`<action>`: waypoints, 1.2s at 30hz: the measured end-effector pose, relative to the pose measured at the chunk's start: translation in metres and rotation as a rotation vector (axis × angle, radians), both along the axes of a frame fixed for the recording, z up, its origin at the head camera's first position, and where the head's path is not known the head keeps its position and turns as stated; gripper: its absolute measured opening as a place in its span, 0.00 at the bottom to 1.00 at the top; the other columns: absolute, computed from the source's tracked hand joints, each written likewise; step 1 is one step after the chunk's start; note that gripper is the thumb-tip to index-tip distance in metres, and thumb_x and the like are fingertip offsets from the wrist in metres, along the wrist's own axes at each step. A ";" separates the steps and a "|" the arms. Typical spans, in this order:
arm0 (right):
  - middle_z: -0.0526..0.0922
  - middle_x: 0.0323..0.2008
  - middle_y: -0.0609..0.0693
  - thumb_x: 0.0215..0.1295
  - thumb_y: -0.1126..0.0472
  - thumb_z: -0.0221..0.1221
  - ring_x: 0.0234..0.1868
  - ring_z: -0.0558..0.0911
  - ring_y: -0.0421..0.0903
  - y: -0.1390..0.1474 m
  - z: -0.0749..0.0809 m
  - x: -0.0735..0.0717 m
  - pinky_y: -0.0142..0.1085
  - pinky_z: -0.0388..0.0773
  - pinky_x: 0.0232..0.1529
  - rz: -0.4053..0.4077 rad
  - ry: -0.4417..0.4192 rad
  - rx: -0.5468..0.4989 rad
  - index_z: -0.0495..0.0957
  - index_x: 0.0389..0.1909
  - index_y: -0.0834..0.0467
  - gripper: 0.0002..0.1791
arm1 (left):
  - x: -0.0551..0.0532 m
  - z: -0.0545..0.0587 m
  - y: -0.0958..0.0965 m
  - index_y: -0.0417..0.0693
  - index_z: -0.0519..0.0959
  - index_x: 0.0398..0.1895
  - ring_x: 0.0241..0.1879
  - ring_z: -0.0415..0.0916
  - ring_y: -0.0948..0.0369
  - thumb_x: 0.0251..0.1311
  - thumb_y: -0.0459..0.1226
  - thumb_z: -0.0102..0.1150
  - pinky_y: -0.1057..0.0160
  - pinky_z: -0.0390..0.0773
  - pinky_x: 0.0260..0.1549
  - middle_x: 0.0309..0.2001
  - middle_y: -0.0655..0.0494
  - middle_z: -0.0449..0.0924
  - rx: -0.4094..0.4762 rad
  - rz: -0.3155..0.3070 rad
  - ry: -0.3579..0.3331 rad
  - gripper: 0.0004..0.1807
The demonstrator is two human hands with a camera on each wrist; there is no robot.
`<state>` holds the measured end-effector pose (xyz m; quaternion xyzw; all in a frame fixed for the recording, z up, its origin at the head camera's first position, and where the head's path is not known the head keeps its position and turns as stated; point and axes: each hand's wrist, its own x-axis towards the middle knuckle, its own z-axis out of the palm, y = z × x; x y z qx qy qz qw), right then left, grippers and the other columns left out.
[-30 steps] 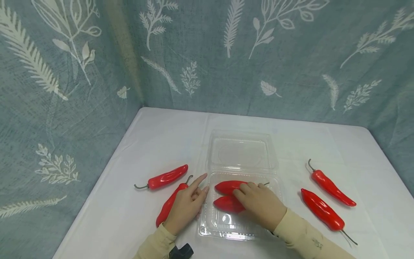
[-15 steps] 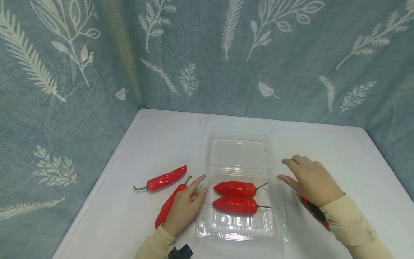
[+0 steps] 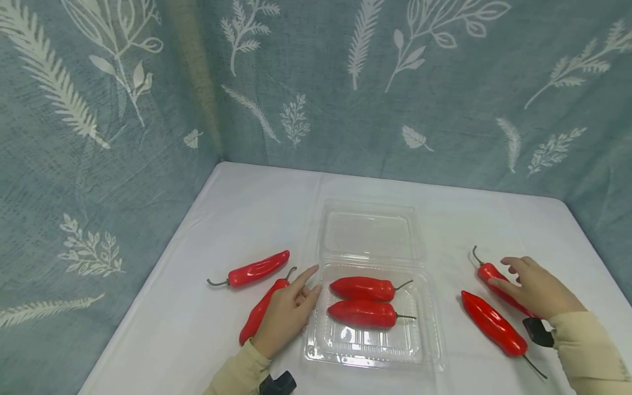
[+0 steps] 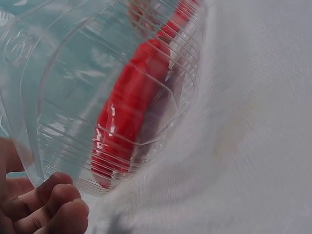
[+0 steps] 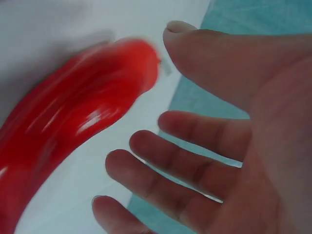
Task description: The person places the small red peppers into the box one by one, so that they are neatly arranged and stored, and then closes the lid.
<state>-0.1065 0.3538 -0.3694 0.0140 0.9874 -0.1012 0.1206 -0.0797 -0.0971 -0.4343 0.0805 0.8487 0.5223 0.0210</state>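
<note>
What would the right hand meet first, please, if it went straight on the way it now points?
Most likely the farther red pepper of the two at the right, near its stem end; the right hand is close over it. Height is unclear, so it might pass above.

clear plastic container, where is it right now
In the head view, the clear plastic container lies open on the white table, in the lower middle, with the left hand at its left edge and two red peppers inside.
</note>
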 end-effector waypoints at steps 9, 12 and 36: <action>0.75 0.44 0.72 0.56 0.42 0.64 0.40 0.77 0.62 0.021 -0.012 -0.005 0.52 0.81 0.37 -0.011 -0.137 -0.025 0.65 0.57 0.77 0.45 | 0.001 0.001 0.001 0.53 0.69 0.67 0.14 0.70 0.65 0.63 0.42 0.59 0.69 0.73 0.16 0.21 0.62 0.73 -0.010 -0.008 0.000 0.28; 0.75 0.46 0.74 0.54 0.42 0.66 0.43 0.76 0.65 0.021 -0.015 -0.005 0.55 0.80 0.40 -0.014 -0.152 -0.030 0.65 0.57 0.76 0.46 | 0.001 0.001 0.001 0.54 0.69 0.67 0.14 0.70 0.65 0.63 0.42 0.60 0.70 0.74 0.17 0.21 0.62 0.73 -0.011 -0.005 -0.004 0.28; 0.72 0.43 0.71 0.48 0.55 0.72 0.42 0.75 0.66 0.005 -0.012 0.001 0.60 0.77 0.42 0.039 0.042 0.048 0.70 0.54 0.73 0.37 | 0.001 0.000 -0.001 0.53 0.69 0.67 0.14 0.71 0.65 0.63 0.41 0.60 0.70 0.75 0.17 0.21 0.62 0.73 0.006 -0.003 0.009 0.28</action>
